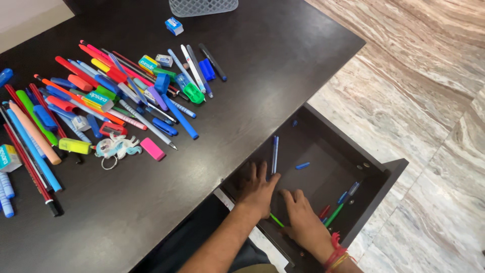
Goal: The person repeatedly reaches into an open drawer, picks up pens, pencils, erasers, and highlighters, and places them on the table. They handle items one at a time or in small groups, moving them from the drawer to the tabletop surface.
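Both of my hands are inside an open dark drawer (376,174) at the table's right side. My left hand (257,191) lies flat on the drawer floor, fingers spread and holding nothing. Its fingertips are just short of a blue pen (274,154). My right hand (303,218), with red and yellow threads at the wrist, rests palm down beside it. A green pen (276,220) pokes out from under it, between the two hands. A small blue cap (302,165) lies further in. Several pens, green, red and blue, (337,208) sit in the near right corner of the drawer.
A big heap of pens, markers, erasers and sharpeners (101,96) covers the left half of the dark table (262,55). A pink eraser (152,148) lies at its near edge. A grey mesh basket (203,6) stands at the far edge. Marble floor (429,101) lies to the right.
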